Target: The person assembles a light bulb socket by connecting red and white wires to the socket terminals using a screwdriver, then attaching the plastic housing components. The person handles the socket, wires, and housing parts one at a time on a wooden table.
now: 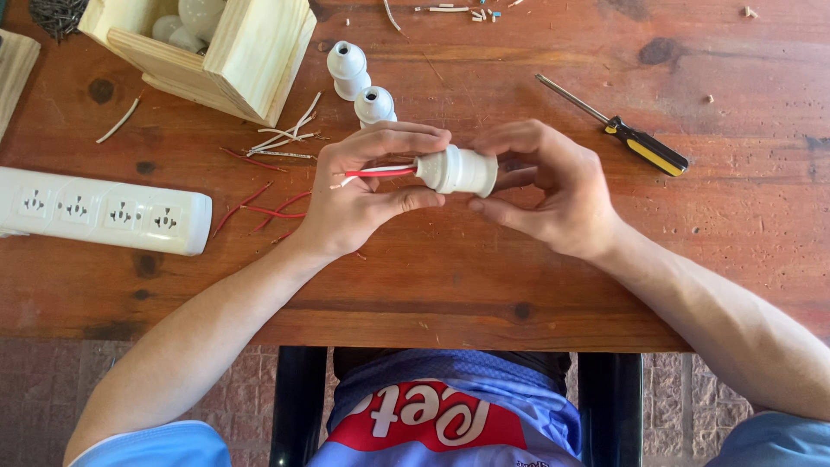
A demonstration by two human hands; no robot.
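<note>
I see the white lamp socket (456, 170) held above the wooden table (484, 285), just in front of my chest. Its long axis lies sideways, left to right, with the red and white wires (373, 172) sticking out of its left end. My left hand (363, 195) pinches the socket's neck and wires between thumb and fingers. My right hand (545, 186) cups the socket's right end, fingers curled around it, so that end is hidden. Two more white sockets (359, 85) lie beyond, beside a wooden box (251, 60) cut off at the top. A screwdriver (618, 128) rests to the right.
</note>
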